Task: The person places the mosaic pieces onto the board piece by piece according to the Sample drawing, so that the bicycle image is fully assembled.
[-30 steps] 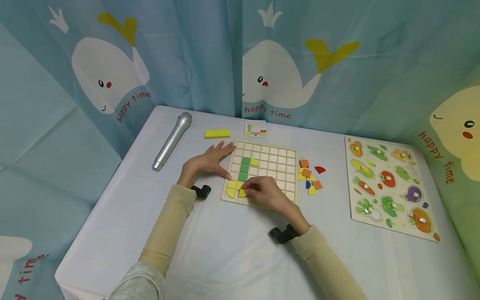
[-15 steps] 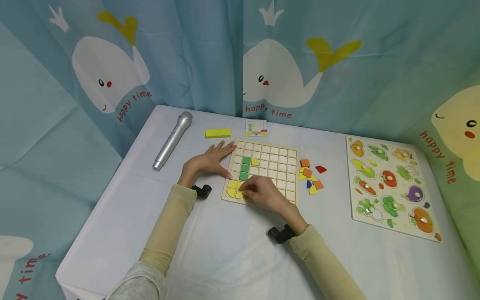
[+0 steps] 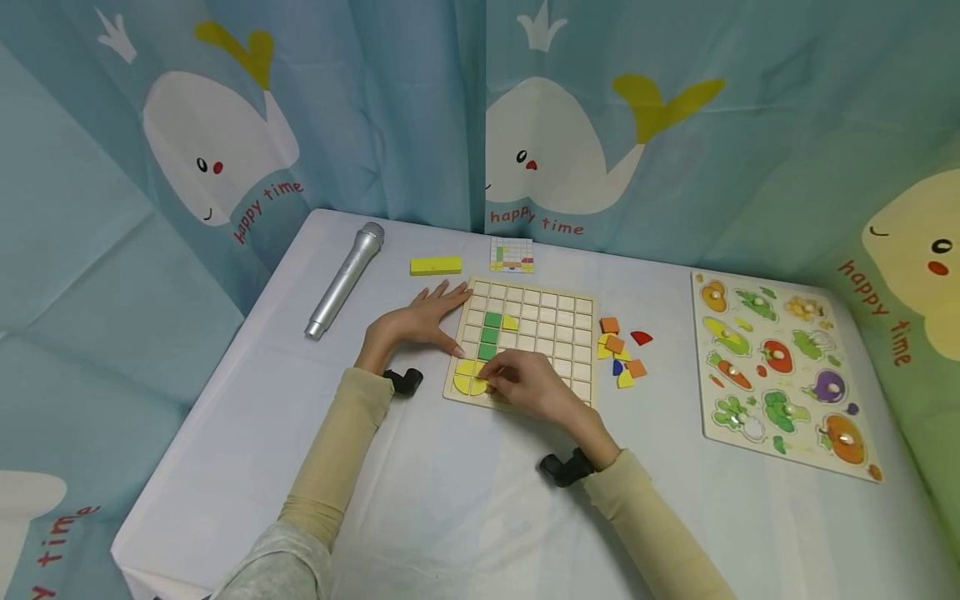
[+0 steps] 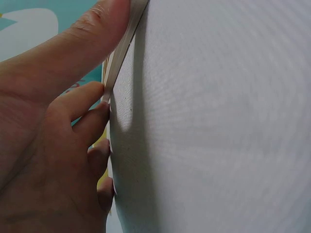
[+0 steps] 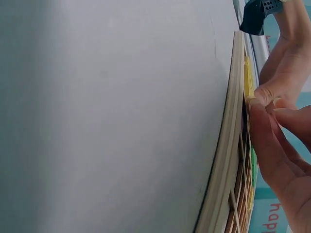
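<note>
A wooden grid board (image 3: 531, 297) lies on the white-covered table. My left hand (image 3: 420, 322) spreads along its left side, thumb and fingertips at the board's edge. Over the front of the board is my right hand (image 3: 532, 385), its bent fingertips pinching the lower right yellow quarter-circle tile (image 3: 478, 387). That tile sits with other yellow quarter tiles (image 3: 462, 377) as a round shape in the front left cells. Three green square tiles (image 3: 489, 335) form a column behind them, with one yellow quarter tile (image 3: 510, 323) to their right. My right hand hides several front cells.
Loose orange, yellow, blue and red tiles (image 3: 636, 368) lie right of the board. Behind it are a pattern card (image 3: 512, 256) and a yellow bar (image 3: 436, 266). A silver microphone (image 3: 341, 287) lies at left, a vegetable peg puzzle (image 3: 757, 321) at right.
The yellow quarter tile under my right fingertips has gone from tilted to lying in line with the round shape. My left hand has stayed put.
</note>
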Motion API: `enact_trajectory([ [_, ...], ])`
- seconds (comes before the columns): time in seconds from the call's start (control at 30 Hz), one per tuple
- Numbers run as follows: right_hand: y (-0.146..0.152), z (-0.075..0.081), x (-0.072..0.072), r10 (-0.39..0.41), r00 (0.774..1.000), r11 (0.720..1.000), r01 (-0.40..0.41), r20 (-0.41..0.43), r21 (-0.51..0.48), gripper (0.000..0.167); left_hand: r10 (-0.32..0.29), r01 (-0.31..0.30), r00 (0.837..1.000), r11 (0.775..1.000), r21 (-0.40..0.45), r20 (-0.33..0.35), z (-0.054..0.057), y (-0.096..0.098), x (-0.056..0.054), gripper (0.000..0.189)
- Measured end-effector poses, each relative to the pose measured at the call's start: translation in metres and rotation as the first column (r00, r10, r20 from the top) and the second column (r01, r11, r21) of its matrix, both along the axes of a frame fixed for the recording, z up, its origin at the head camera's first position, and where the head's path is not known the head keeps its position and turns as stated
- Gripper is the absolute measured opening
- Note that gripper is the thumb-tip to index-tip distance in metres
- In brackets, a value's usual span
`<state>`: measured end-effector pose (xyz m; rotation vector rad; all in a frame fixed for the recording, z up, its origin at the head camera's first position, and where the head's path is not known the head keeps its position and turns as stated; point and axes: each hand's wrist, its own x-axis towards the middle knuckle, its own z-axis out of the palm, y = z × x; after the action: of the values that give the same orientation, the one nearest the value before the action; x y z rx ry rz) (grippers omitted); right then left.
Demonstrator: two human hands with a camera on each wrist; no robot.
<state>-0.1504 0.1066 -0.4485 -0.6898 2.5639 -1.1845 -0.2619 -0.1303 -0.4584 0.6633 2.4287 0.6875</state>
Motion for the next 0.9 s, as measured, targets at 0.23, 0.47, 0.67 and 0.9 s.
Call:
enact_trajectory([
  [0.23, 0.021, 0.001, 0.005, -0.041, 0.995, 0.999, 0.041, -0.087, 0.001, 0.011, 0.009, -0.009, 1.000, 1.000, 0.009, -0.002, 0.000, 0.000, 0.001, 0.115],
  [0.47, 0.050, 0.000, 0.010, -0.096, 0.987, 0.995, 0.100, -0.132, 0.021, 0.010, 0.000, 0.000, 1.000, 1.000, 0.009, -0.008, -0.001, 0.000, 0.000, 0.115],
  [0.67, 0.073, 0.002, 0.013, -0.138, 0.980, 0.989, 0.144, -0.141, 0.033, 0.010, 0.004, -0.004, 1.000, 1.000, 0.017, 0.000, 0.001, 0.000, 0.001, 0.116],
  [0.9, 0.097, 0.004, 0.017, -0.173, 0.975, 0.982, 0.181, -0.141, 0.050, 0.013, 0.019, -0.019, 1.000, 1.000, 0.009, 0.015, 0.001, 0.001, 0.001, 0.117],
])
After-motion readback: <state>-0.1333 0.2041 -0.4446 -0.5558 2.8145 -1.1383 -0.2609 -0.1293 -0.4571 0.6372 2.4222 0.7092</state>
